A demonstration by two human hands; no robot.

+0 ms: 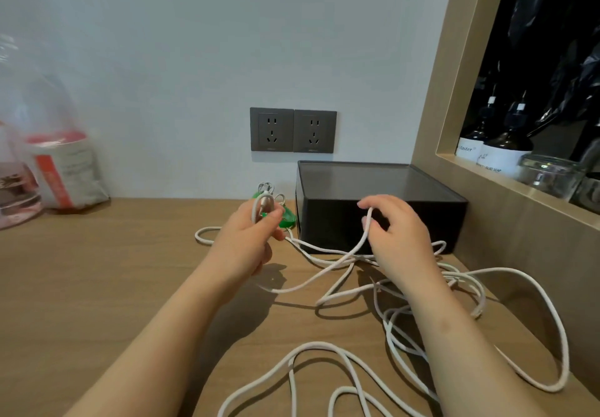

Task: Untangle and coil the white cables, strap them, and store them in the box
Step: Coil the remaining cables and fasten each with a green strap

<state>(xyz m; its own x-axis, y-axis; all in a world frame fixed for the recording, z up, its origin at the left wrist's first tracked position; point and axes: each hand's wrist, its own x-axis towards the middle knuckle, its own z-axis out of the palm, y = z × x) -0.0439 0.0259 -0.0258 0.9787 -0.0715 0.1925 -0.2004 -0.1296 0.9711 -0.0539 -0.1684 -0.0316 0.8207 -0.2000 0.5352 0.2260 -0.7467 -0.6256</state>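
White cables (341,356) lie tangled in loose loops over the wooden desk, from its middle to the front right. My left hand (246,238) grips a small loop of white cable near one end, raised above the desk. My right hand (397,231) pinches another strand, which hangs over its fingers and runs down into the tangle. A black box (376,202) with a dark lid stands against the wall just behind my right hand. Green straps (287,218) and another small white cable bundle (268,187) lie left of the box, partly hidden by my left hand.
Two dark wall sockets (293,130) sit above the box. A plastic bag with packets (48,163) stands at the far left of the desk. At the right, a framed niche holds dark bottles (500,147) and a glass jar (548,174).
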